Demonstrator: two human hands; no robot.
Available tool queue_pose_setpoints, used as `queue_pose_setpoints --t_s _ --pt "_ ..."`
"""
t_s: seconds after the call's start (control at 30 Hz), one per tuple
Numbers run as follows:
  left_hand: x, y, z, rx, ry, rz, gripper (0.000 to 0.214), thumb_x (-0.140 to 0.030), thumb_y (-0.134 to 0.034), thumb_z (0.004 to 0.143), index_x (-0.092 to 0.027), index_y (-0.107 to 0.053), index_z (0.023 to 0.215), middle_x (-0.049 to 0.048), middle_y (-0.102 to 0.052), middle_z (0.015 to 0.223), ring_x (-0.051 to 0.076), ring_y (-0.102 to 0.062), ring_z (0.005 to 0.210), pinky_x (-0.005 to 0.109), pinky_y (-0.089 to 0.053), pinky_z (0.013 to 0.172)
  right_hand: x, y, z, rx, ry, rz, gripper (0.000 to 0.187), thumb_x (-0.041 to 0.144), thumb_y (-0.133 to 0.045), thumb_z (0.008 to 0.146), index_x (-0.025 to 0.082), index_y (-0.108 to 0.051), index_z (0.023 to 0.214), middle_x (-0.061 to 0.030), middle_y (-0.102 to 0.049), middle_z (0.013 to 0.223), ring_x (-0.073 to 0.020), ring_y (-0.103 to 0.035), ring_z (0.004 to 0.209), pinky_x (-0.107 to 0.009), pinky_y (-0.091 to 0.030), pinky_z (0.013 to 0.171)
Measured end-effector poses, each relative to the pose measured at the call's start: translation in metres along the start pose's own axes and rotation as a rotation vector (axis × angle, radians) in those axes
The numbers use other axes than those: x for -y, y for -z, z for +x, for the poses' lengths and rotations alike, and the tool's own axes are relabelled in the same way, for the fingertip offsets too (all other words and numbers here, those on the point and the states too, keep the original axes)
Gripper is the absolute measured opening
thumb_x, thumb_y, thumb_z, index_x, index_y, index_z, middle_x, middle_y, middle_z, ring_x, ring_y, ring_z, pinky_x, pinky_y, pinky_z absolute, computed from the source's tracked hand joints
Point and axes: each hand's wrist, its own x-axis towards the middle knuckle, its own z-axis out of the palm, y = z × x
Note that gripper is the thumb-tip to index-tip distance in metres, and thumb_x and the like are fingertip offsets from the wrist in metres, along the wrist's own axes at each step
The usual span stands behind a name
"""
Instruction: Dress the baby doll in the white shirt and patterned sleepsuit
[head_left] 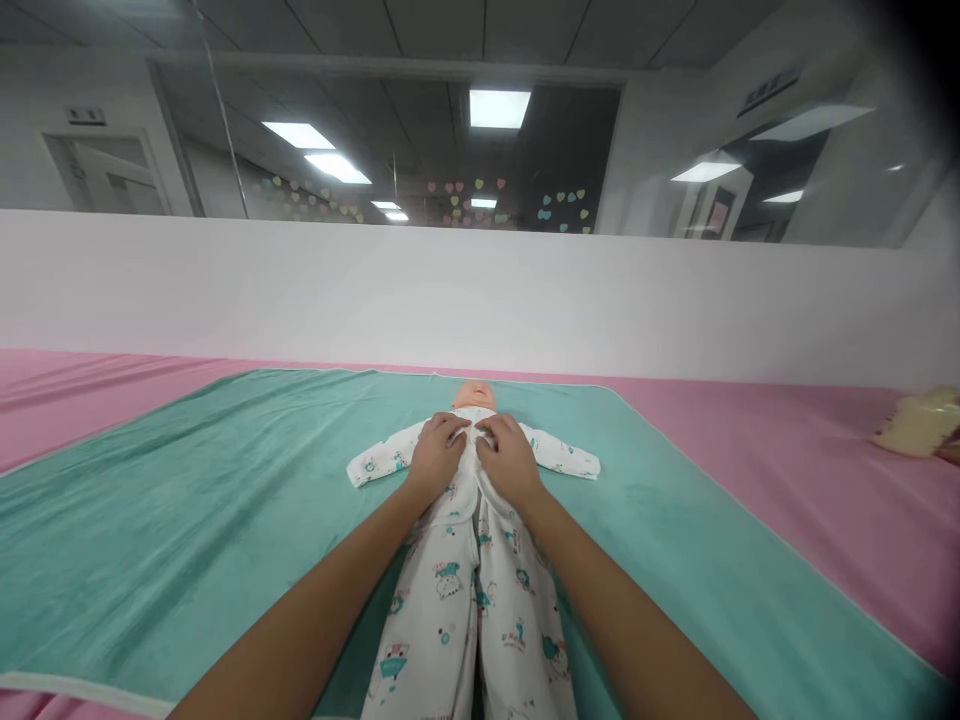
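My left hand [437, 455] and right hand [510, 460] sit side by side on the chest of the doll [474, 393]; fingers curled, pinching the front edges of the sleepsuit [465, 600], I think. The doll lies face up, mid green blanket [225, 500].

Bare blanket [187, 500] flanks the doll [450, 590]; wall [480, 300] behind.

Left hand [436, 455] and right hand [511, 462] (forearms [330, 590] too) are bare.
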Motion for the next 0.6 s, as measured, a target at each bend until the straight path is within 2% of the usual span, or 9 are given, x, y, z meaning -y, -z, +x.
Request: queue_pose_setpoints --t_s 0.07,0.17,0.27,0.37,0.5,0.6 --pt "0.006 -0.003 0.006 0.021 -0.03 0.053 0.033 -0.02 -0.039 0.082 -0.021 -0.061 0.106 0.0042 -0.057 0.112 0.019 -0.048 0.106 0.034 -0.035 0.095 0.0 -0.002 -0.001 -0.005 0.055 -0.049 0.028 0.02 -0.043 0.077 0.018 -0.058 0.101 -0.0069 -0.055 0.104 -0.0189 -0.048 0.1 -0.032 -0.036 0.091" --pt "0.012 -0.006 0.022 0.063 0.024 0.063 0.034 -0.022 -0.036 0.083 -0.02 -0.059 0.109 0.0048 -0.06 0.11 0.02 -0.05 0.103 0.033 -0.037 0.091 -0.004 -0.002 0.004 0.009 -0.05 -0.096 0.03 0.025 -0.044 0.08 0.018 -0.055 0.106 -0.0068 -0.057 0.104 -0.0181 -0.05 0.096 -0.03 -0.038 0.086" --pt "0.017 -0.007 0.041 0.114 0.064 0.026 0.031 -0.031 -0.037 0.083 -0.019 -0.066 0.09 0.0055 -0.065 0.091 0.02 -0.056 0.086 0.03 -0.041 0.076 -0.007 0.0 0.016 0.066 -0.154 -0.159 0.025 0.034 -0.041 0.083 0.018 -0.06 0.088 -0.0051 -0.06 0.091 -0.0162 -0.053 0.082 -0.028 -0.038 0.074" --pt "0.021 -0.004 0.057 0.2 0.087 -0.033 0.027 -0.033 -0.044 0.078 -0.018 -0.066 0.074 0.0034 -0.066 0.077 0.018 -0.056 0.073 0.027 -0.039 0.064 -0.007 -0.003 0.033 0.147 -0.183 -0.239 0.038 0.047 -0.039 0.084 0.018 -0.056 0.069 -0.0053 -0.061 0.077 -0.0157 -0.052 0.07 -0.027 -0.034 0.064" --pt "0.027 0.004 0.069 0.327 0.077 -0.15 0.019 -0.026 -0.05 0.068 -0.016 -0.065 0.068 0.0004 -0.065 0.071 0.016 -0.054 0.07 0.023 -0.038 0.061 -0.006 -0.017 0.058 0.28 -0.177 -0.409 0.053 0.059 -0.029 0.085 0.016 -0.055 0.066 -0.0113 -0.06 0.07 -0.0201 -0.052 0.067 -0.029 -0.03 0.058" --pt "0.029 0.01 0.073 0.339 0.11 -0.213 0.02 -0.028 -0.051 0.066 -0.015 -0.065 0.066 -0.0002 -0.063 0.067 0.015 -0.051 0.066 0.023 -0.036 0.058 -0.005 -0.026 0.071 0.365 -0.201 -0.476 0.056 0.058 -0.026 0.086 0.015 -0.057 0.066 -0.0159 -0.061 0.074 -0.0237 -0.055 0.073 -0.03 -0.03 0.06"
